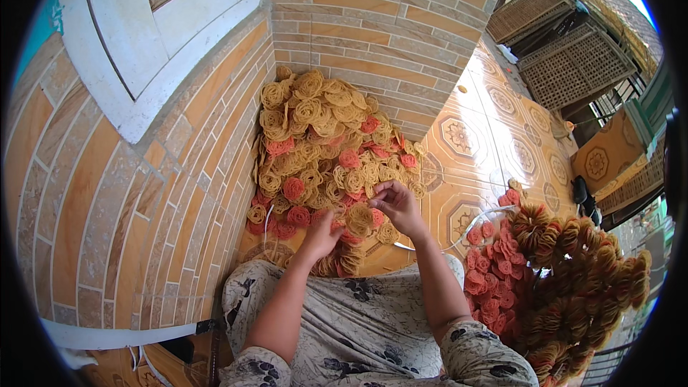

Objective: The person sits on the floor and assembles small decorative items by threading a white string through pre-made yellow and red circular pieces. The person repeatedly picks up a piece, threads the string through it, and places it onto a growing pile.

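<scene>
A round tan rosette of coarse fibre [360, 219] is between my hands, in front of a heap of similar rosettes. My left hand [322, 235] has its fingers curled at the rosette's left edge and appears to grip it. My right hand [398, 208] is closed in a pinch just above the rosette's upper right edge. Whatever is between those fingertips is too small to make out. The heap of tan rosettes [308, 111] fills the wall corner, with coral-pink rosettes [294, 188] scattered through it.
Beside my right thigh lies a pile of coral-pink rosettes [494, 272], next to bundles of strung brown-and-red rosettes [580, 279]. A white strap [479, 216] curves over the tiled floor [459, 136]. Brick-patterned walls [358, 21] enclose the corner; woven panels [573, 64] lean farther right.
</scene>
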A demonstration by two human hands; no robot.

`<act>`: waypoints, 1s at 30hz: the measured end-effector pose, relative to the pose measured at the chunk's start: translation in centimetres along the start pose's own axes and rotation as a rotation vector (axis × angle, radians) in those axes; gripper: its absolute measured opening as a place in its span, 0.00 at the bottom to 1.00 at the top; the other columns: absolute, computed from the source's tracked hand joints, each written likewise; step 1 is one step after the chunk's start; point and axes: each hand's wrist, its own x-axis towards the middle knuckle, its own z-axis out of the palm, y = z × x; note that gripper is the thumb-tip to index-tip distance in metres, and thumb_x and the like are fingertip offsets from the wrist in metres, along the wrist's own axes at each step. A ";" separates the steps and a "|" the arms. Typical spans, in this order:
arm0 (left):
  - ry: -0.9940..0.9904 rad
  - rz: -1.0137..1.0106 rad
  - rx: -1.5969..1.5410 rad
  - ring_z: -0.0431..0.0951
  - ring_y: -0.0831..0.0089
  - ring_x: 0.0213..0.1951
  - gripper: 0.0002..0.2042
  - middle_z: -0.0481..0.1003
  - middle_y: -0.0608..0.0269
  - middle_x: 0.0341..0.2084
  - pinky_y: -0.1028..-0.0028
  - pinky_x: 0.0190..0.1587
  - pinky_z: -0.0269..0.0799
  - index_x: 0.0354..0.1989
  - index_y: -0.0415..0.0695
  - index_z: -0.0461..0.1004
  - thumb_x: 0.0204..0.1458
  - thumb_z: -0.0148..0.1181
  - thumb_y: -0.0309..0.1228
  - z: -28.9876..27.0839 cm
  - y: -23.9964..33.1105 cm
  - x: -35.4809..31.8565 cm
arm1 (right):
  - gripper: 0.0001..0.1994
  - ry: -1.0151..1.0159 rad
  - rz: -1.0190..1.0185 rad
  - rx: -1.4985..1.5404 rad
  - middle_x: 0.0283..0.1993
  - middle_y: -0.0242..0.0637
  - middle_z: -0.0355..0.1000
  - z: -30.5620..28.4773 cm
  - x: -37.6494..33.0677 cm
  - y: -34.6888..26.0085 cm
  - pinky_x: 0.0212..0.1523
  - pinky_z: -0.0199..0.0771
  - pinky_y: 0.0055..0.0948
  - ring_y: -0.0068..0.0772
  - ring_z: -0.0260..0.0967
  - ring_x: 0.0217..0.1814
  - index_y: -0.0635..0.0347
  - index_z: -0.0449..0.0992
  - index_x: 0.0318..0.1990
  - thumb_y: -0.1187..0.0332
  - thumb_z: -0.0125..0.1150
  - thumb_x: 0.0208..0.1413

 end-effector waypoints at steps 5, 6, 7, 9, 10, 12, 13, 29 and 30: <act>0.220 0.334 -0.396 0.76 0.61 0.47 0.14 0.74 0.53 0.47 0.63 0.51 0.68 0.51 0.43 0.72 0.58 0.55 0.33 0.1 2.4 0.3 | 0.10 0.038 -0.099 -0.037 0.32 0.32 0.71 1.9 -0.3 -1.2 0.42 0.69 0.22 0.21 0.70 0.38 0.63 0.68 0.40 0.78 0.62 0.53; 0.155 0.335 -0.416 0.77 0.62 0.45 0.13 0.75 0.54 0.45 0.63 0.51 0.68 0.48 0.43 0.73 0.58 0.55 0.34 0.7 2.6 0.2 | 0.10 0.041 -0.126 0.017 0.32 0.32 0.71 2.0 -0.2 -1.2 0.43 0.69 0.22 0.21 0.70 0.38 0.62 0.67 0.39 0.78 0.62 0.53; 0.093 0.334 -0.439 0.78 0.63 0.43 0.12 0.76 0.55 0.44 0.63 0.50 0.68 0.46 0.42 0.75 0.58 0.55 0.35 1.2 2.7 0.3 | 0.09 0.089 -0.111 -0.003 0.32 0.32 0.71 2.1 -0.2 -1.1 0.43 0.70 0.22 0.21 0.70 0.38 0.61 0.66 0.38 0.79 0.62 0.54; 0.103 0.256 -0.418 0.78 0.66 0.39 0.12 0.78 0.59 0.38 0.64 0.47 0.66 0.41 0.42 0.78 0.56 0.57 0.37 1.6 2.3 0.3 | 0.10 0.165 -0.098 -0.001 0.33 0.33 0.71 2.3 0.1 -0.7 0.43 0.71 0.23 0.21 0.70 0.38 0.59 0.64 0.34 0.81 0.60 0.54; 0.091 0.242 -0.251 0.78 0.66 0.37 0.12 0.78 0.60 0.36 0.65 0.46 0.66 0.41 0.43 0.78 0.56 0.58 0.37 1.3 1.9 0.3 | 0.11 0.171 -0.122 0.077 0.34 0.34 0.71 2.2 0.1 -0.5 0.43 0.71 0.23 0.21 0.70 0.38 0.59 0.62 0.33 0.81 0.60 0.54; 0.097 0.232 -0.073 0.78 0.66 0.35 0.10 0.79 0.60 0.34 0.68 0.43 0.67 0.39 0.42 0.78 0.56 0.58 0.35 1.1 1.3 0.3 | 0.13 0.204 -0.108 0.222 0.35 0.36 0.70 2.2 0.3 -0.1 0.44 0.73 0.23 0.21 0.69 0.39 0.58 0.60 0.30 0.83 0.59 0.53; 0.117 0.234 -0.066 0.78 0.66 0.33 0.09 0.79 0.59 0.32 0.71 0.41 0.69 0.37 0.41 0.79 0.56 0.58 0.34 1.2 1.0 0.3 | 0.13 0.187 -0.168 0.226 0.35 0.36 0.71 2.0 0.5 0.1 0.43 0.73 0.24 0.21 0.70 0.39 0.58 0.59 0.30 0.83 0.58 0.54; 0.193 -0.108 -0.516 0.71 0.84 0.23 0.11 0.80 0.68 0.26 0.78 0.28 0.65 0.40 0.40 0.79 0.57 0.57 0.35 1.8 -2.9 1.6 | 0.14 0.241 0.013 -0.636 0.37 0.42 0.74 0.2 6.7 9.3 0.37 0.71 0.32 0.36 0.73 0.38 0.64 0.73 0.42 0.70 0.66 0.49; 0.188 -0.081 -0.500 0.71 0.85 0.24 0.11 0.80 0.68 0.26 0.79 0.28 0.65 0.40 0.40 0.79 0.57 0.57 0.35 1.7 -2.8 1.7 | 0.13 0.231 0.081 -0.452 0.34 0.40 0.75 -0.2 6.7 8.9 0.34 0.71 0.28 0.32 0.74 0.35 0.66 0.73 0.42 0.70 0.66 0.50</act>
